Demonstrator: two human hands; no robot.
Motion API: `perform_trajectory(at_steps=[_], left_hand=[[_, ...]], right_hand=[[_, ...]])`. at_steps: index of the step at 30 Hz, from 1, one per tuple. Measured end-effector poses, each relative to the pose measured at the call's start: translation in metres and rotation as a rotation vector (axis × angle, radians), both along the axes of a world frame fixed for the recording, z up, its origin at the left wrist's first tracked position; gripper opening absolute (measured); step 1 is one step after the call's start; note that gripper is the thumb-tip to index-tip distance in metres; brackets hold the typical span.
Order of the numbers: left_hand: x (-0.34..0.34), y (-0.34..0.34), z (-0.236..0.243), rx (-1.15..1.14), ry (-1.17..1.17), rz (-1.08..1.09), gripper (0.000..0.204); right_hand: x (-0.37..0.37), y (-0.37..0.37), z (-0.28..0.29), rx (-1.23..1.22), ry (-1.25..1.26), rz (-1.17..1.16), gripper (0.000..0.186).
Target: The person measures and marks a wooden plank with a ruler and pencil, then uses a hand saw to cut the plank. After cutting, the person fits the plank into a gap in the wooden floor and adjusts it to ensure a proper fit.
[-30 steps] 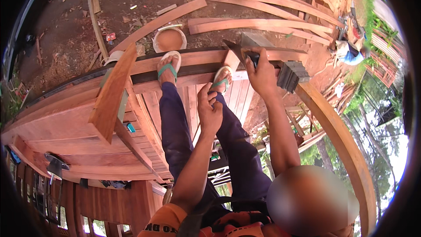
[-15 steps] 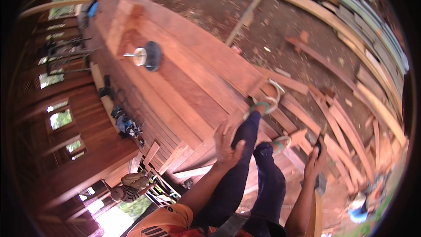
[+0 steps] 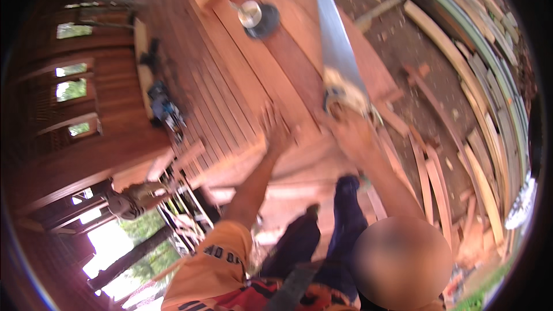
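1. Right grip [image 3: 347, 128] clasps the handsaw [image 3: 336, 31] by its handle [image 3: 349, 93], likely for control; it points far, over the right planks [image 3: 288, 57].
2. Left grip [image 3: 278, 131], spread flat, rests on them, seemingly for balance.

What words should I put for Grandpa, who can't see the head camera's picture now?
A right hand holds a saw, blade pointing away, while the left hand spreads over wooden boards. What looks like a cup stands further along, and planks lie on the ground at right.
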State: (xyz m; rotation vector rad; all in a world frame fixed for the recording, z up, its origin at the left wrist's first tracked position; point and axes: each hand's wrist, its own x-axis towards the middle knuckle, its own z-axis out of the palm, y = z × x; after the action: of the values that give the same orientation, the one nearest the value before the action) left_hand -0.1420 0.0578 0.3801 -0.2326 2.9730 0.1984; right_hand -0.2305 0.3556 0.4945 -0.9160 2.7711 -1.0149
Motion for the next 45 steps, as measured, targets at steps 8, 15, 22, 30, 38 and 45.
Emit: perform_trajectory(at_steps=[8,15,22,30,38,45], left_hand=[[-0.003,0.008,0.009,0.018,0.057,-0.119,0.131],[-0.003,0.008,0.006,-0.001,0.084,-0.117,0.131],[0.001,0.015,0.001,-0.017,0.162,-0.122,0.126],[0.003,0.016,-0.004,0.261,0.318,-0.139,0.111],[0.243,-0.076,-0.036,0.865,0.122,-0.191,0.079],[0.659,-0.276,-0.196,0.618,-0.618,0.815,0.088]], right_hand=[[-0.021,-0.046,-0.045,0.258,0.006,0.093,0.047],[-0.024,-0.060,-0.042,0.263,-0.066,0.132,0.052],[0.033,-0.044,0.004,-0.180,-0.072,-0.179,0.044],[0.210,-0.019,-0.006,0.307,-0.292,-0.119,0.031],[0.408,-0.068,-0.011,0.200,-0.589,-0.137,0.033],[0.415,-0.164,-0.005,0.169,-0.814,-0.212,0.034]])
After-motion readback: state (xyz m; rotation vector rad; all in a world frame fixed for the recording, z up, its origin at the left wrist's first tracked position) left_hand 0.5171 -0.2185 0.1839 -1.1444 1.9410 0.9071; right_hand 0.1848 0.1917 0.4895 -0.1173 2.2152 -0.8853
